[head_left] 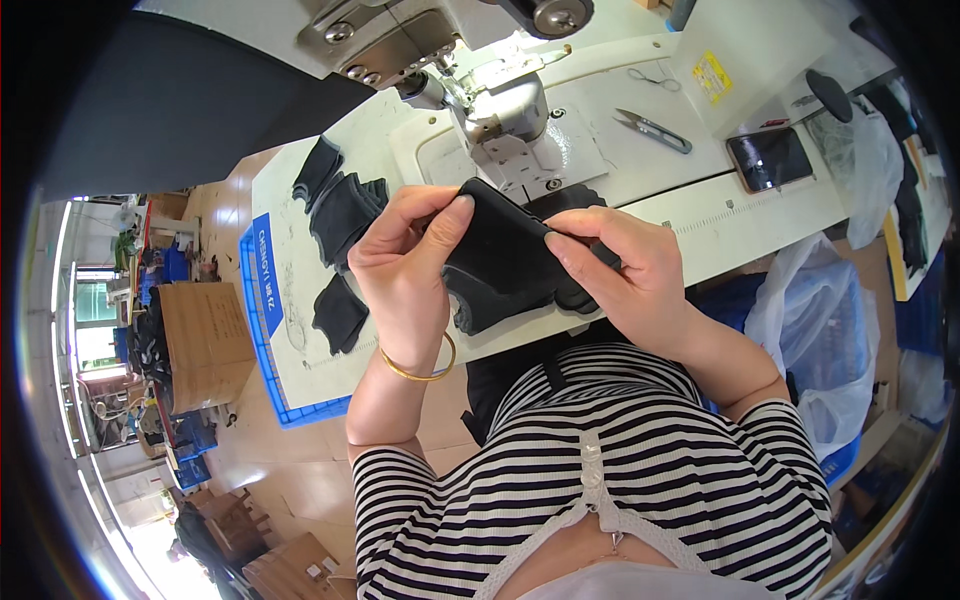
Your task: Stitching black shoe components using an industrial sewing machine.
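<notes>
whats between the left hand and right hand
The head view shows a black fabric piece spanning from the left hand to the right hand, pinched by both.

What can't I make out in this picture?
In the head view:
Black cloth: its far side faces away.
Left hand and right hand: some fingertips hide behind the hands or cloth.
Sewing machine: its top is cut off by the upper edge.
Phone: screen too small and dark.

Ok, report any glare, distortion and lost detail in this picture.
Head view: light glares off the tan tiled floor; head view: lines bow along the left rim, and the corners go black; head view: the held-up black fabric piece shows little surface detail.
</notes>
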Action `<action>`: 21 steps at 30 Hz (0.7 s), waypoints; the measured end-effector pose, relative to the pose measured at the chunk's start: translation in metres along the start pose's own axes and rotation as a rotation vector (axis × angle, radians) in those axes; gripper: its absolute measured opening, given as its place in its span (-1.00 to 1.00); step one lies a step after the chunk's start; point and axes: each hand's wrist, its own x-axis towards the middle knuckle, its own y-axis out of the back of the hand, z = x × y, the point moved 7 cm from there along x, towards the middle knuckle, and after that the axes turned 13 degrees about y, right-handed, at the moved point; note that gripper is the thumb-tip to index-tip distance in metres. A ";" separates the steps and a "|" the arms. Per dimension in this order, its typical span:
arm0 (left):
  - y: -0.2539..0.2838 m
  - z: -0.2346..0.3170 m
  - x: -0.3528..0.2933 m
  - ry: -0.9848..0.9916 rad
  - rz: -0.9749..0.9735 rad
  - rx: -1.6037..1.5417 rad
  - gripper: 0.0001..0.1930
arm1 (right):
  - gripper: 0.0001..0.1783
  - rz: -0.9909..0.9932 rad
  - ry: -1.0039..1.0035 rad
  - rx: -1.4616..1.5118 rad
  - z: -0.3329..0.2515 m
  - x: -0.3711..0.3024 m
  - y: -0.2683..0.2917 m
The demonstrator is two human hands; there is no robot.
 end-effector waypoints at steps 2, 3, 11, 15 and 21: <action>-0.002 0.000 0.001 0.000 -0.009 -0.020 -0.90 | -0.85 0.019 0.042 -0.015 0.000 0.002 0.001; -0.002 0.000 0.002 0.001 -0.015 -0.042 -0.90 | -0.85 0.020 0.043 -0.015 0.000 0.002 0.001; -0.001 0.006 0.017 -0.023 -0.079 0.035 -0.90 | -0.85 -0.005 -0.106 0.046 0.008 0.002 -0.002; 0.001 0.009 0.032 0.078 -0.106 0.078 -0.87 | -0.85 0.006 -0.185 0.142 0.012 0.007 -0.005; 0.001 -0.001 0.045 0.190 -0.148 0.039 -0.84 | -0.85 0.029 -0.206 0.171 0.018 0.011 -0.006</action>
